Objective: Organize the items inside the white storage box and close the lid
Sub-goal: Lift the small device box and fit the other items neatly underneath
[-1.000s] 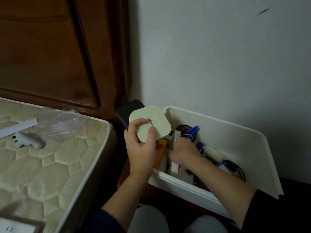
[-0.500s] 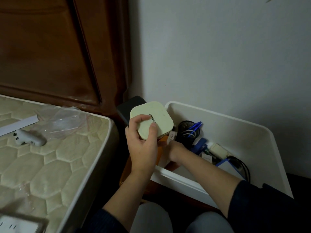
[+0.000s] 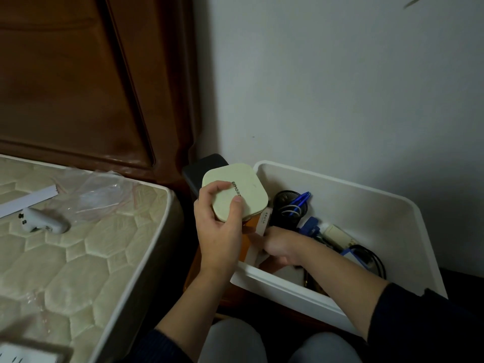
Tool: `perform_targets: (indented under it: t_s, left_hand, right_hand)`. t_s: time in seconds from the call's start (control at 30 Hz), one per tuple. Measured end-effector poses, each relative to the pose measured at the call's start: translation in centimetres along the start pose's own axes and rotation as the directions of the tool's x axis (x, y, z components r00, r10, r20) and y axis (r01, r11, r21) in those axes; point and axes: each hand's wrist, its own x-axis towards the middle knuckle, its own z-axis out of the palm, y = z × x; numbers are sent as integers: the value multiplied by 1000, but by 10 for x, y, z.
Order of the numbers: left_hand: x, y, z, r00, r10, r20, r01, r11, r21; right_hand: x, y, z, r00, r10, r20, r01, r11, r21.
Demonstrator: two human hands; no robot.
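The white storage box [image 3: 366, 205] sits on the floor against the wall, right of the mattress [image 3: 78, 244], with no lid on it and none in view. The left hand [image 3: 220, 231] grips a pale square case [image 3: 235, 195] over the box's near left corner, thumb and fingers curled round its edge. It looks like rigid, smooth plastic, probably light, and best held across opposite sides as now. Black print on its top reads roughly "EMO", the rest covered by the thumb. The right hand [image 3: 280, 244] reaches inside the box among upright flat packets; its fingers are hidden, so I cannot tell its grip. A white packet [image 3: 264, 218] there carries small print, unreadable. Cables [image 3: 372, 258] look floppy and easy to snag.
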Motion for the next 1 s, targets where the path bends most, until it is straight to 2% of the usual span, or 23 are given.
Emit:
perform_targets:
  t_s: [0.27, 0.37, 0.43, 0.47, 0.53, 0.6, 0.8, 1.0]
  left_hand:
    - [-7, 7, 2, 998, 36, 51, -33, 998, -51]
    - [-4, 12, 0, 992, 23, 121, -3, 986, -170]
    - [-1, 16, 1, 980, -60, 191, 106, 964, -243]
    - [0, 19, 3, 967, -115, 227, 175, 948, -266]
    - [0, 24, 9, 929, -208, 307, 304, 901, -309]
    - [-2, 28, 18, 885, -264, 384, 388, 873, -294]
    - [-9, 38, 34, 860, -312, 403, 382, 918, -106]
    - [-10, 32, 42, 847, -315, 427, 372, 927, -54]
  right_hand:
    - [-19, -12, -33, 974, 26, -223, -47, 995, -88]
    - [-31, -17, -55, 946, -140, -292, 173, 981, 91]
    - [-43, -22, -65, 932, -262, -252, 335, 888, 314]
    - [-50, -25, -68, 930, -308, -202, 366, 831, 418]
    - [-64, -30, -69, 920, -385, -75, 359, 751, 553]
    - [-73, -34, -67, 919, -395, -8, 312, 711, 630]
    - [-87, -34, -74, 946, -318, -67, 287, 716, 636]
    - [-81, -21, -82, 949, -288, -127, 304, 736, 605]
